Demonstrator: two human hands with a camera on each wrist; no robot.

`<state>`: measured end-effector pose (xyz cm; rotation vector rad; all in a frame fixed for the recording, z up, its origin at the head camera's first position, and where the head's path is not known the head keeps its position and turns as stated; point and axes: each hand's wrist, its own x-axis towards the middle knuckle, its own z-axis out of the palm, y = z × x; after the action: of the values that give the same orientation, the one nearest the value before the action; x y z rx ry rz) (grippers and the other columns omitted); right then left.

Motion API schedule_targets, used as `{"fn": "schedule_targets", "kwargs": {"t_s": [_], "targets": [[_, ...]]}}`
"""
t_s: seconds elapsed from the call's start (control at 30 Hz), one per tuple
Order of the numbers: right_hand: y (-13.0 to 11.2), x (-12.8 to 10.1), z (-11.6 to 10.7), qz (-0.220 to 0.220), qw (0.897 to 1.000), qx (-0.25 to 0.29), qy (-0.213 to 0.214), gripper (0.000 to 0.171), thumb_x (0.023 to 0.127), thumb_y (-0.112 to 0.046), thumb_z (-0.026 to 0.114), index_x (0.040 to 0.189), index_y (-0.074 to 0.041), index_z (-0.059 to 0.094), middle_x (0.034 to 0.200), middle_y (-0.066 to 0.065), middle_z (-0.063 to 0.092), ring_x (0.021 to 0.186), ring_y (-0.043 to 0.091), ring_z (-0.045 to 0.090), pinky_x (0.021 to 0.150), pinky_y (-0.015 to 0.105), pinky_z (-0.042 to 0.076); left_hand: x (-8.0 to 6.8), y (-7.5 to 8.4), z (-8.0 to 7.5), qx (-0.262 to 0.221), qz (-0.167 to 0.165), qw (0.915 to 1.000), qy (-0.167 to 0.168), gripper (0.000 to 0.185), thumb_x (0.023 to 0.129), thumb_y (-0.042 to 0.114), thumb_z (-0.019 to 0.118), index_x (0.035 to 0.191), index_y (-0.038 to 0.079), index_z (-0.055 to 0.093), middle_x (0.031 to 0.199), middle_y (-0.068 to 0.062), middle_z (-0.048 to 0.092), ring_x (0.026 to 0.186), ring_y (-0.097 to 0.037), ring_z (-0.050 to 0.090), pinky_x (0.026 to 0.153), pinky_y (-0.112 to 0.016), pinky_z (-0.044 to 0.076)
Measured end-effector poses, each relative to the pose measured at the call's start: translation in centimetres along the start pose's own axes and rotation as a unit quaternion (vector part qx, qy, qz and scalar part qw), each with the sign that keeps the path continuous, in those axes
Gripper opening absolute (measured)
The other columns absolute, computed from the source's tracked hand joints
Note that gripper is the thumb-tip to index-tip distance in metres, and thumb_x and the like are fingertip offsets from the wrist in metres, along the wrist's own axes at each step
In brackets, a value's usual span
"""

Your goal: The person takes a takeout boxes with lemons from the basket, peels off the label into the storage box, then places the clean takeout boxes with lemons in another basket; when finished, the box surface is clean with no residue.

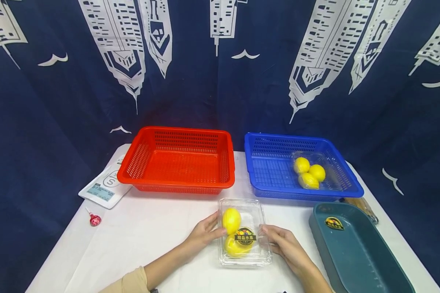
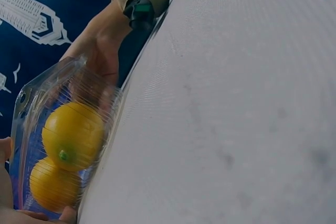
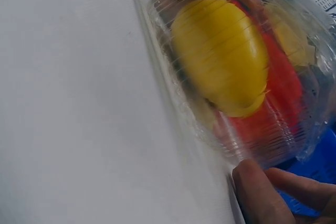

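Note:
A clear plastic fruit box (image 1: 254, 213) with its lid down lies on the white table in front of me, two yellow lemons (image 1: 232, 219) showing inside. On its lid is a black and gold round label (image 1: 245, 237), over the nearer lemon. My left hand (image 1: 204, 235) grips the box's left side, thumb on the lid's edge. From the right, my right hand (image 1: 283, 243) holds the opposite side. Close up in the right wrist view, a thumb and finger (image 3: 257, 190) are right at the box's edge. The left wrist view shows both lemons (image 2: 72, 136) through the ribbed wall.
Behind stand a red basket (image 1: 176, 185) and a blue basket (image 1: 271, 191) holding a clear box with three lemons (image 1: 309, 180). A teal tray (image 1: 366, 248) at right contains another label (image 1: 334, 223). Left lie a white scale (image 1: 104, 191) and a red lollipop (image 1: 95, 219).

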<state>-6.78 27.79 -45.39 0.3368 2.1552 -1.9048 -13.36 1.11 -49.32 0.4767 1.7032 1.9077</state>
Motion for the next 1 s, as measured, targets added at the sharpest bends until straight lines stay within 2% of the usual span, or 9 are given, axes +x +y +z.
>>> {"fn": "schedule_targets", "kwargs": {"t_s": [0.13,0.2,0.33,0.43,0.53,0.67,0.8,0.93,1.0], "targets": [[-0.5,-0.2,0.1,0.000,0.997,-0.025,0.067,0.059,0.096,-0.033,0.058,0.135,0.010,0.049,0.122,0.017,0.063,0.095,0.013,0.064,0.082,0.027,0.059,-0.1,-0.1,-0.1,0.004,-0.001,1.0000,-0.002,0.091,0.091,0.037,0.066,0.153,-0.004,0.015,0.161,-0.020,0.017,0.150,-0.037,0.016,0.120,-0.048,0.021],[-0.9,-0.3,0.0,-0.018,0.994,-0.043,0.097,0.054,0.095,-0.030,0.061,0.133,0.007,0.052,0.119,0.018,0.065,0.090,0.013,0.067,0.080,0.024,0.059,0.0,-0.1,-0.2,0.005,0.001,1.0000,-0.001,0.090,0.090,0.037,0.066,0.153,-0.004,0.016,0.161,-0.020,0.017,0.150,-0.037,0.016,0.120,-0.048,0.022],[-2.0,-0.6,-0.2,-0.070,0.986,-0.094,0.119,0.046,0.093,-0.024,0.065,0.131,0.002,0.058,0.114,0.016,0.069,0.088,0.005,0.067,0.079,0.019,0.056,0.0,-0.2,-0.2,0.006,0.003,1.0000,0.002,0.090,0.090,0.036,0.067,0.153,-0.003,0.017,0.161,-0.019,0.018,0.150,-0.037,0.017,0.119,-0.048,0.023],[-3.1,-1.1,-0.1,-0.100,0.978,-0.142,0.116,0.043,0.091,-0.024,0.068,0.128,-0.002,0.061,0.109,0.011,0.070,0.088,0.001,0.064,0.081,0.017,0.054,0.0,-0.2,-0.2,0.005,0.001,1.0000,0.002,0.089,0.090,0.036,0.067,0.153,-0.003,0.017,0.161,-0.019,0.018,0.150,-0.036,0.017,0.119,-0.047,0.023],[-4.5,-1.5,0.1,-0.122,0.973,-0.173,0.090,0.043,0.088,-0.024,0.072,0.125,-0.004,0.063,0.105,0.010,0.069,0.085,0.003,0.064,0.077,0.018,0.054,0.0,0.0,-0.2,0.003,-0.001,1.0000,0.001,0.089,0.090,0.035,0.067,0.153,-0.003,0.017,0.162,-0.018,0.018,0.150,-0.036,0.017,0.119,-0.047,0.023],[-6.0,-1.7,0.6,-0.154,0.968,-0.199,0.013,0.048,0.084,-0.022,0.076,0.124,0.000,0.062,0.104,0.015,0.066,0.081,0.007,0.063,0.072,0.020,0.055,0.1,0.2,-0.1,0.002,0.000,1.0000,-0.002,0.089,0.091,0.034,0.067,0.153,-0.004,0.016,0.162,-0.020,0.016,0.150,-0.037,0.015,0.119,-0.047,0.022],[-6.6,-1.3,1.0,-0.188,0.952,-0.236,-0.051,0.049,0.080,-0.024,0.079,0.120,0.002,0.064,0.101,0.015,0.066,0.082,0.005,0.061,0.075,0.021,0.056,0.1,0.2,-0.1,0.002,0.001,1.0000,-0.004,0.089,0.091,0.033,0.066,0.153,-0.005,0.015,0.162,-0.021,0.015,0.150,-0.037,0.014,0.119,-0.047,0.021],[-6.7,-0.5,1.3,-0.207,0.935,-0.275,-0.084,0.049,0.079,-0.027,0.080,0.116,0.002,0.066,0.095,0.008,0.066,0.081,0.004,0.059,0.076,0.021,0.055,0.1,0.2,-0.2,0.005,-0.002,1.0000,-0.005,0.090,0.091,0.035,0.066,0.153,-0.005,0.015,0.161,-0.020,0.015,0.150,-0.037,0.015,0.120,-0.047,0.022],[-6.8,-0.2,1.4,-0.208,0.930,-0.288,-0.094,0.051,0.078,-0.028,0.081,0.115,0.003,0.066,0.093,0.005,0.066,0.080,0.005,0.058,0.075,0.021,0.054,0.2,0.1,-0.2,0.007,-0.003,0.9999,-0.006,0.090,0.091,0.035,0.066,0.153,-0.005,0.015,0.161,-0.020,0.015,0.150,-0.036,0.015,0.120,-0.047,0.022]]}}
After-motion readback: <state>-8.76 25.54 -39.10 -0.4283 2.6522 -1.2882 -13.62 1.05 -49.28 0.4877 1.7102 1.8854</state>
